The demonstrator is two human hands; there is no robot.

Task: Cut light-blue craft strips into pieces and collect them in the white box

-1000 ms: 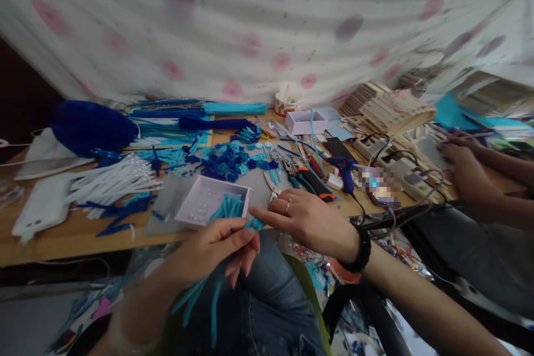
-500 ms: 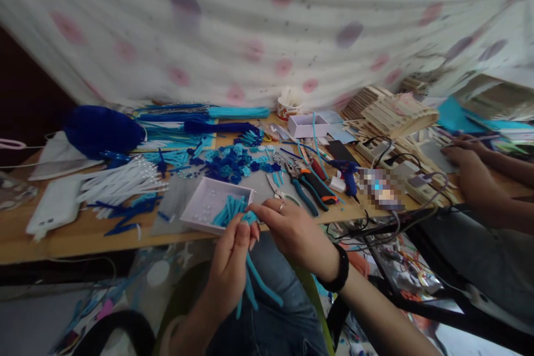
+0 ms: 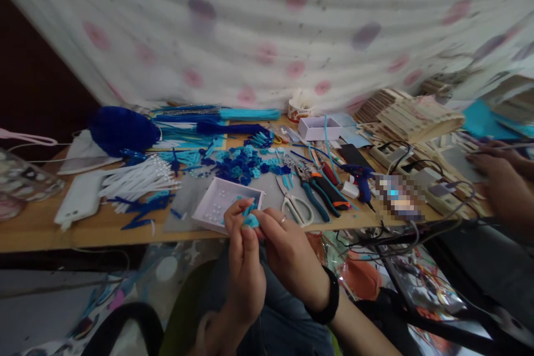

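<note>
My left hand (image 3: 247, 267) is closed around light-blue pipe cleaners (image 3: 251, 221), which bunch into a small knob at the fingertips. Their tails are hidden behind my hands. From the right, my right hand (image 3: 294, 256) pinches the same knob, its thumb and index finger touching it. Just beyond my fingers stands a white box (image 3: 203, 221) with loose pearl beads (image 3: 216, 203) inside; my left fingers overlap its near right corner. White-handled scissors (image 3: 297, 206) lie to the right of the box, and behind it is a pile of blue chenille flowers (image 3: 237, 162).
Pliers (image 3: 314, 197), a blue glue gun (image 3: 364, 181), a phone (image 3: 398, 197) and power strips (image 3: 438, 194) lie on the right. White pearl-tipped stems (image 3: 137, 181) and a white power bank (image 3: 79, 200) are on the left. Another person's hand (image 3: 496, 169) works at the far right.
The view has shifted, so the table contents appear further right. My left hand has turned upright; the dangling light-blue tails have dropped out of sight. My right fingers have closed in on the knob.
</note>
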